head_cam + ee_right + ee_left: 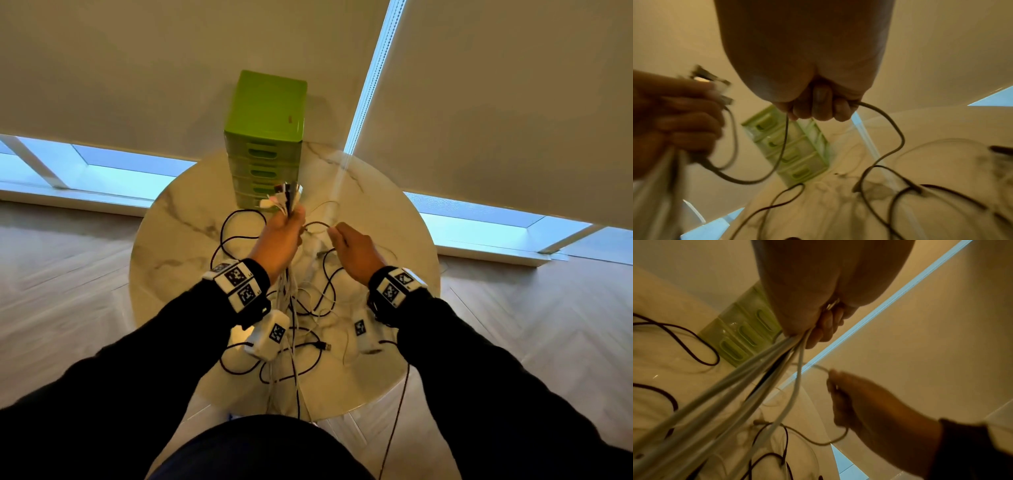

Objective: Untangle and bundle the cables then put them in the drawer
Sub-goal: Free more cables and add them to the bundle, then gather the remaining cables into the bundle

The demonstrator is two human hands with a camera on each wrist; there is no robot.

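The left hand (281,236) has a tight grip on a bunch of cables (748,369) — white and dark strands, plug ends fanned above the fist, the rest trailing to the worktop. The right hand (356,250), just beside it, has its fingers curled round one thin grey cable (888,123). Loose loops sprawl over the round marble worktop (178,246). At its far edge stands a green drawer unit (267,137), drawers closed — behind it, pale roller blinds (496,102) and a pale wood floor (61,274).

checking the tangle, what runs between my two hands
One thin grey cable sags in a loop from the left hand to the right hand, clearest in the right wrist view.
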